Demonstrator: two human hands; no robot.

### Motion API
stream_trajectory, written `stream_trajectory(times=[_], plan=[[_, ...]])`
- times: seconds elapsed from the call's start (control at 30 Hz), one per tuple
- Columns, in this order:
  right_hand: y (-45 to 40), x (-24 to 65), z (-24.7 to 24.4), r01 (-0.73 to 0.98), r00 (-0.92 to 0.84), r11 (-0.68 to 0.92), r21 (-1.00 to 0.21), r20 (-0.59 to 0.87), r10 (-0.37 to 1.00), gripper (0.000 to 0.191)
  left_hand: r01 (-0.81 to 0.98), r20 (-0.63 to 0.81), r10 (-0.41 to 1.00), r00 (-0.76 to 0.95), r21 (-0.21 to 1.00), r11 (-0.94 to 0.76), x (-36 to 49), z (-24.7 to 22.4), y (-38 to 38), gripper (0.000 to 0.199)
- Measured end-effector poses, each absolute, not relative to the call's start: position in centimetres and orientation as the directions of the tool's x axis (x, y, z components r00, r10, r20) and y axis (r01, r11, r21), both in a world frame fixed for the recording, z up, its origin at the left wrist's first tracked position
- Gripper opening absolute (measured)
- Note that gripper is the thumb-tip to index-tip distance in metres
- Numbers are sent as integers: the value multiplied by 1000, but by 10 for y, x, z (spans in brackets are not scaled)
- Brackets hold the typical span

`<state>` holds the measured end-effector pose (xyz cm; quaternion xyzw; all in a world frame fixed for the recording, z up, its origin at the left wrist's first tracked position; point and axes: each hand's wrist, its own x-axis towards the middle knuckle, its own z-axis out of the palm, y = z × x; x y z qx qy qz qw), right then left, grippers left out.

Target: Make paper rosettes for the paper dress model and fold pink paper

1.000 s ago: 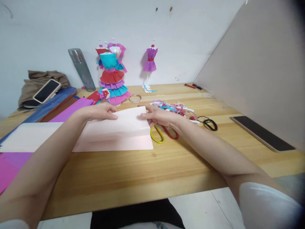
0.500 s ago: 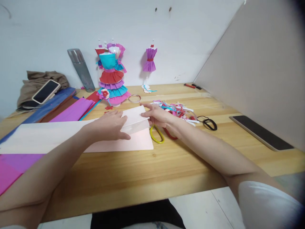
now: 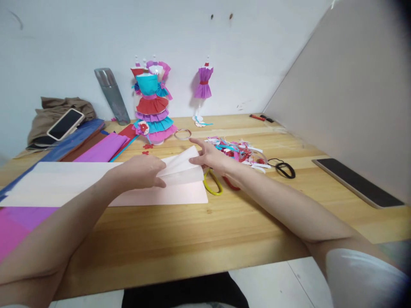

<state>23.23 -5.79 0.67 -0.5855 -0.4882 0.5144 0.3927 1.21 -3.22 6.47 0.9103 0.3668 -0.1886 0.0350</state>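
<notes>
A long pale sheet of paper [image 3: 77,173] lies across the table, its right end folded over into a raised flap [image 3: 183,164]. My left hand [image 3: 143,171] is closed on the left side of that flap, thumb below and fingers above. At the flap's right edge, my right hand [image 3: 210,156] pinches the paper, with its thumb on top and its index finger stretched out past the far corner. Some of its other fingers are hidden. Just under the right wrist lie a yellow loop [image 3: 213,183] and a red one [image 3: 231,183], looking like scissors handles.
Behind stand several dress forms in ruffled paper dresses [image 3: 152,105] and one in purple [image 3: 203,83]. Paper scraps [image 3: 237,152], a black cord loop [image 3: 285,169] and a dark tablet-like slab [image 3: 356,182] lie right. Coloured sheets [image 3: 102,147], a phone [image 3: 66,124] and a bottle [image 3: 112,98] are left.
My left hand has slid slightly left and its fingers have closed in on the flap. The flap now shows slanting creases. My right hand stays at the flap's edge.
</notes>
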Motion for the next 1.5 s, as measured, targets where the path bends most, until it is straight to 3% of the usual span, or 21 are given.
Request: stream_trajectory(times=[0.1, 0.23, 0.3, 0.4, 0.53, 0.63, 0.77, 0.83, 1.03, 1.3, 1.4, 1.5], plan=[[-58, 232, 7, 74, 29, -218, -973, -216, 976, 78, 663, -391, 637, 664, -86, -744, 2, 64, -25, 29], [-58, 231, 9, 36, 19, -249, -968, -248, 969, 73, 611, -435, 638, 636, -222, -760, 2, 65, -23, 14], [-60, 232, 9, 153, -29, -226, -962, -233, 972, 84, 601, -431, 654, 622, -273, -751, 4, 66, -25, 18], [-61, 235, 6, 409, -137, -54, -911, -119, 983, 104, 618, -408, 681, 609, -294, -729, 5, 69, -26, 29], [-61, 242, 4, 557, -281, 154, -816, -11, 960, 103, 653, -380, 683, 623, -228, -722, 2, 75, -26, 19], [-60, 242, 6, 496, -259, 82, -864, -57, 964, 98, 639, -430, 657, 619, -211, -740, 3, 74, -26, 20], [-63, 238, 13, 263, -217, -98, -960, -157, 963, 91, 578, -467, 625, 626, -260, -773, 7, 67, -23, 19], [-64, 237, 15, 202, -218, -87, -976, -131, 967, 87, 557, -437, 618, 653, -276, -783, 8, 65, -21, 20], [-54, 246, 2, 229, -269, 35, -973, -29, 963, 85, 561, -382, 644, 662, -316, -765, 1, 74, -19, 25], [-58, 246, 7, 146, -284, -18, -989, -59, 957, 66, 676, -378, 692, 615, -200, -710, -12, 90, -15, 15], [-61, 243, 8, 70, -250, -87, -994, -102, 963, 55, 694, -387, 696, 605, -173, -699, -15, 94, -15, 18], [-61, 239, 4, 78, -212, -42, -996, -57, 975, 43, 706, -390, 677, 624, -89, -703, -19, 95, -16, 31]])
